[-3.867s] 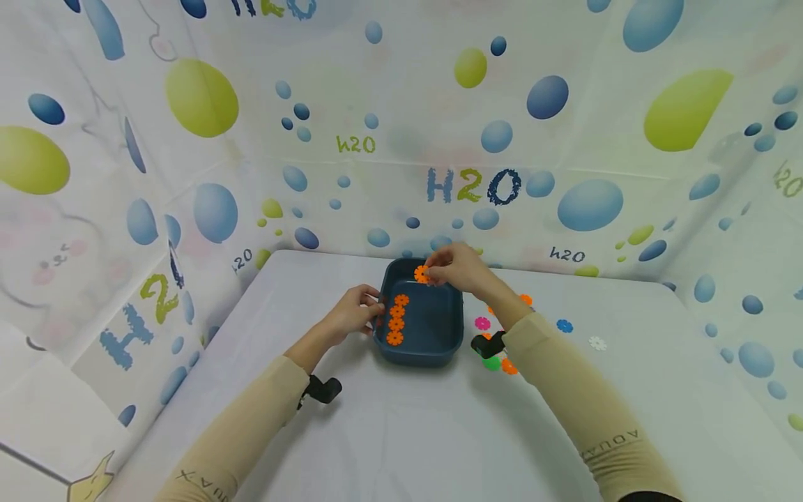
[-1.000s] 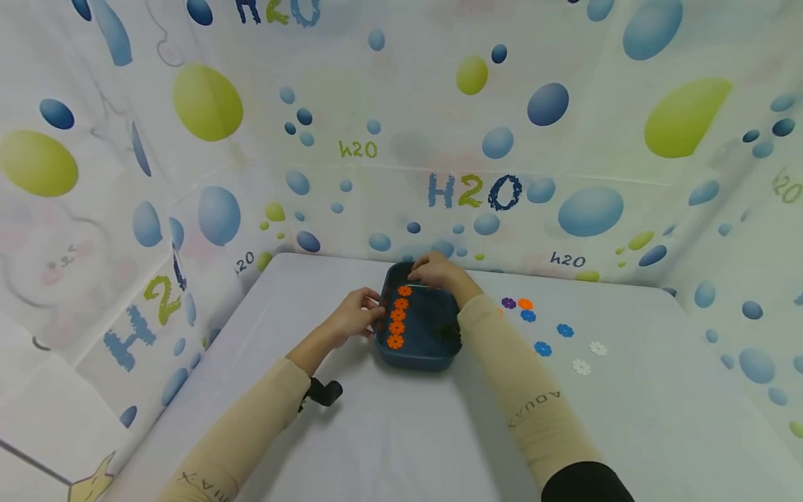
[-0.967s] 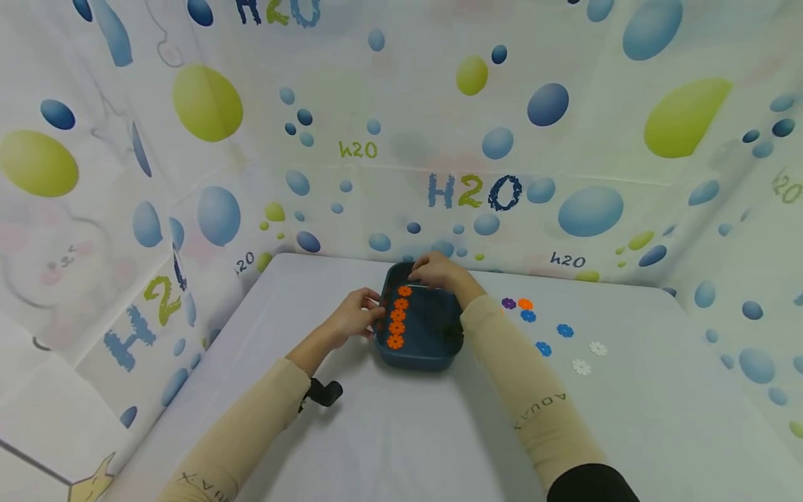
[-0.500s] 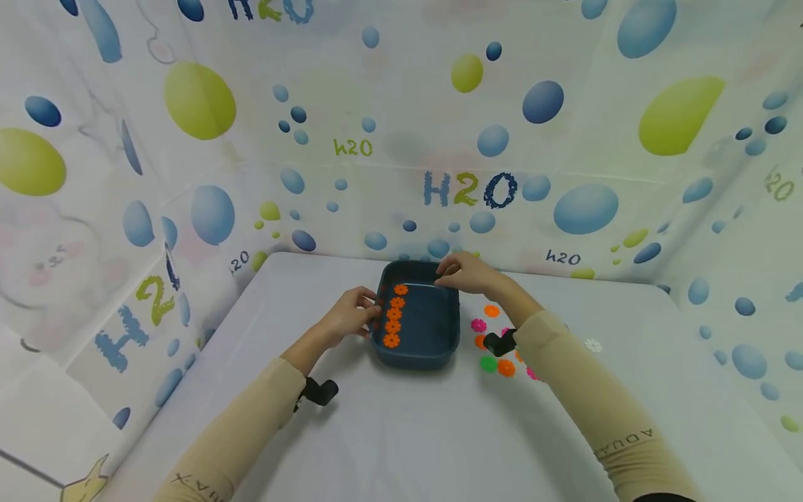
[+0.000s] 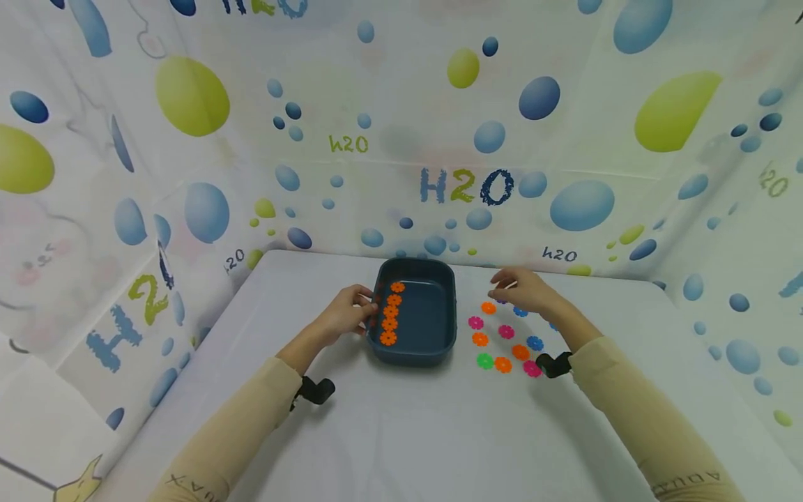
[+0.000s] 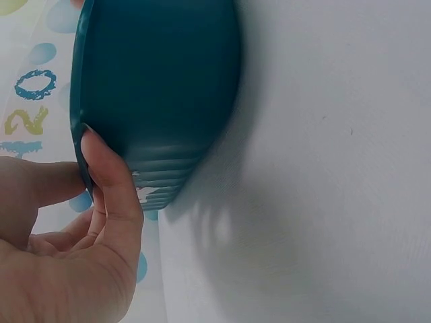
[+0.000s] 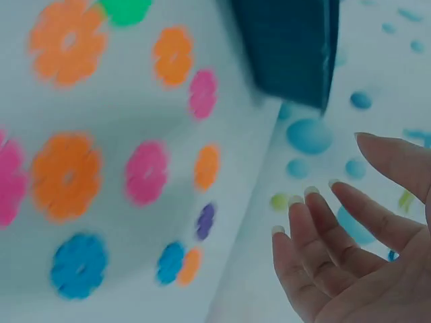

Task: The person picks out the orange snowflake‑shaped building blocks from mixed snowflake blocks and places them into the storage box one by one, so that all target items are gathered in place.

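Observation:
My left hand [image 5: 341,315] pinches the left rim of a dark blue plastic bin [image 5: 433,314]; in the left wrist view the thumb and fingers grip the bin wall [image 6: 155,74] from both sides. Inside, along the left side, lies a row of several orange flower-shaped discs [image 5: 390,311]. My right hand [image 5: 525,289] hovers with nothing in it to the right of the bin, over the back of the scattered flower discs. The right wrist view shows its fingers [image 7: 323,235] spread and slightly bent, apart from an orange disc [image 7: 67,176] and the other discs on the table.
Loose flower discs lie right of the bin: a green disc [image 5: 485,361], a pink disc [image 5: 506,332], a blue disc [image 5: 534,343] and several others. The white table [image 5: 389,432] ends at a patterned curtain [image 5: 401,139] behind. The right forearm [image 5: 646,411] covers part of the right side.
My right hand has left the bin and moved right, over the loose discs. One more orange disc now lies at the far end of the row. The left hand stays on the rim.

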A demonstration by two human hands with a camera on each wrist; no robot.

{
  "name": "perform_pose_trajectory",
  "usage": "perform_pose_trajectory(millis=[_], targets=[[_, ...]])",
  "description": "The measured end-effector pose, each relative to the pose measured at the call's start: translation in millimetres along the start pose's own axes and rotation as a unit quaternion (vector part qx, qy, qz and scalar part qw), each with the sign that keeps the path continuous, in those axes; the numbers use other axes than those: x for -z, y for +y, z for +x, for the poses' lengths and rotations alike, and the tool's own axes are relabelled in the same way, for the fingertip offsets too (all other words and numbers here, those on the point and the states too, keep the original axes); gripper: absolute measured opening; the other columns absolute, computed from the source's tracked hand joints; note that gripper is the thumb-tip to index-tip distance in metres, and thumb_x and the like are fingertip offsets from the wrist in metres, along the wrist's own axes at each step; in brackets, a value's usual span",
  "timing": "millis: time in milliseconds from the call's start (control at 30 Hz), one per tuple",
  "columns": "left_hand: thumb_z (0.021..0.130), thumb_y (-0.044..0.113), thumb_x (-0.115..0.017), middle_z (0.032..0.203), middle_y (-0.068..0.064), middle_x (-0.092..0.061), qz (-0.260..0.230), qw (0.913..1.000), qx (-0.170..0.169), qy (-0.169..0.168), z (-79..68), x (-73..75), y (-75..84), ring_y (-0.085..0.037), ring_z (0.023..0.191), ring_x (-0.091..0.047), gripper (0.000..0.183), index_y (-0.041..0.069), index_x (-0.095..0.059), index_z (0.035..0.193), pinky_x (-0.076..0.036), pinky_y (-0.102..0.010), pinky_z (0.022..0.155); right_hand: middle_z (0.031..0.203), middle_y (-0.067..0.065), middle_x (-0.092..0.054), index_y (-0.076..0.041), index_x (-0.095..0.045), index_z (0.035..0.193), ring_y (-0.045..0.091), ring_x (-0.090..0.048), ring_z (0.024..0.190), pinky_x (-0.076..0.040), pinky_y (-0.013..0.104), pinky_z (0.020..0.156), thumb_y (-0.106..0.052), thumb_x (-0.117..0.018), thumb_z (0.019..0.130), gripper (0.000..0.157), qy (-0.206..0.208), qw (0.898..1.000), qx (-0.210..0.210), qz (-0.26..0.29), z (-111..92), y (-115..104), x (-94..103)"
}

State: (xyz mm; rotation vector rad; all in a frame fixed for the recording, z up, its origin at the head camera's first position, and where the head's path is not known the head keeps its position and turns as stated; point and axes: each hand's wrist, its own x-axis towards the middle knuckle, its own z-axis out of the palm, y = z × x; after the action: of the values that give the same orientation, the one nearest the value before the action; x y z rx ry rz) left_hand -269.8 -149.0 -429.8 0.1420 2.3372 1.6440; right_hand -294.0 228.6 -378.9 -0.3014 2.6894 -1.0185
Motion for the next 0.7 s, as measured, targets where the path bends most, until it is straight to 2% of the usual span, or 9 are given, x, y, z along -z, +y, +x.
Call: perform_pose_trajectory(millis=[167,400,600,700], targets=[[0.105,0.01,-0.057,0.104,-0.017,-0.057,-0.001,1.0,0.001,0.001,0.9,1.0,-4.5,-0.024,0.081,-0.062,0.036,-0.006,-0.047,0.136,-0.059,-0.03,0.06,0.127,0.024,-0.06,0.004,-0.056,0.134,0.04,-0.055,0.117,-0.051,0.054,0.1,-0.026,-0.065,0.101,0.046,0.018,1.0,-0.015,-0.006,-3.2,26.9,6.8],[0.105,0.009,-0.057,0.104,-0.016,-0.057,-0.002,1.0,0.001,0.002,-0.7,1.3,-3.1,-0.023,0.079,-0.062,0.035,-0.005,-0.048,0.135,-0.059,-0.03,0.059,0.136,0.03,-0.052,0.005,-0.051,0.14,0.045,-0.05,0.121,-0.047,0.058,0.104,-0.025,-0.061,0.103,0.05,0.033,0.997,-0.076,-0.01,0.5,59.8,11.8],[0.105,0.008,-0.056,0.105,-0.017,-0.058,-0.001,1.0,0.001,0.0,-1.8,0.9,0.4,-0.022,0.078,-0.062,0.035,-0.006,-0.048,0.135,-0.058,-0.029,0.058,0.14,0.032,-0.048,0.006,-0.047,0.141,0.046,-0.048,0.123,-0.044,0.059,0.107,-0.026,-0.059,0.103,0.051,0.042,0.992,-0.118,0.006,7.4,81.4,12.0],[0.105,0.007,-0.056,0.105,-0.017,-0.058,0.0,1.0,0.001,-0.001,-2.6,1.2,3.3,-0.022,0.077,-0.061,0.036,-0.007,-0.047,0.136,-0.058,-0.029,0.058,0.14,0.033,-0.048,0.007,-0.047,0.14,0.046,-0.048,0.123,-0.043,0.06,0.108,-0.027,-0.06,0.103,0.052,0.047,0.991,-0.126,0.017,11.2,88.1,11.3]])
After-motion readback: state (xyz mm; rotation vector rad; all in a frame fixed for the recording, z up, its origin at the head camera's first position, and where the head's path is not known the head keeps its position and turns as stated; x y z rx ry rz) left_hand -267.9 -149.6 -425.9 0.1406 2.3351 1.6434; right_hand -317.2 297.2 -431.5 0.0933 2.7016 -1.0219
